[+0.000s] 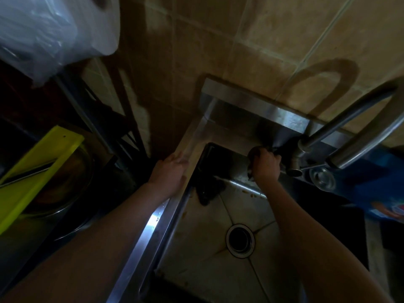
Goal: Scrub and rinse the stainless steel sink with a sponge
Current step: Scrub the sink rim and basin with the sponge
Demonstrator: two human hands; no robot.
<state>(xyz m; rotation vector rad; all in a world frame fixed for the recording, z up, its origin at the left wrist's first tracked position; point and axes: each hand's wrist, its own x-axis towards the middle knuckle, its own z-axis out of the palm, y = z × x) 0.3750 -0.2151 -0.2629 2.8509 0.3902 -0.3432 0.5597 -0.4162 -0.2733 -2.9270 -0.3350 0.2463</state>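
Observation:
The stainless steel sink [209,217] fills the lower middle of the head view, with its round drain [240,238] near the centre of the basin. My right hand [265,164] is closed around a dark sponge [253,153] pressed against the sink's back wall, just left of the faucet base. Most of the sponge is hidden by my fingers. My left hand [169,171] rests flat on the sink's left rim [161,217], fingers spread, holding nothing. Brownish specks and stains mark the basin floor.
A curved steel faucet [358,119] arches over the right side. A blue packet [384,189] lies at the right. A yellow-green board [39,171] and metal bowl [72,193] sit left of the sink. A wrapped paper roll [54,29] hangs upper left. Tiled wall behind.

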